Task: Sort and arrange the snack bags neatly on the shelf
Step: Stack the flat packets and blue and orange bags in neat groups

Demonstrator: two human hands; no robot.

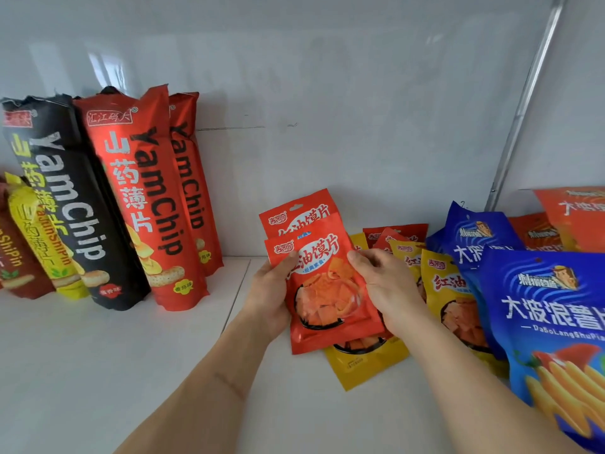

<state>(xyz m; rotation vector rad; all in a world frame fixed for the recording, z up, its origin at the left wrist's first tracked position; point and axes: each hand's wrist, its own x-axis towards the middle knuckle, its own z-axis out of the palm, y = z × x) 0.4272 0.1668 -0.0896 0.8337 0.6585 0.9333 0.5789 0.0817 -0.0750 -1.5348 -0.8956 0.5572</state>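
Snack bags: tall yam chip bags point(144, 204) stand sorted against shelf point(98, 371) back wall, well left of left hand point(273, 299). Left hand and right hand point(386, 290) together grip two stacked red pouches point(324, 280) by side edges, long axis upright, tops toward wall, tilted slightly left. Right of right hand: yellow pouches point(448, 290) and blue bags point(550, 309) lie jumbled, unsorted. Judged roughly halfway.

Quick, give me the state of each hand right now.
Left hand: closed on the left edge of the red snack bags.
Right hand: closed on their right edge.
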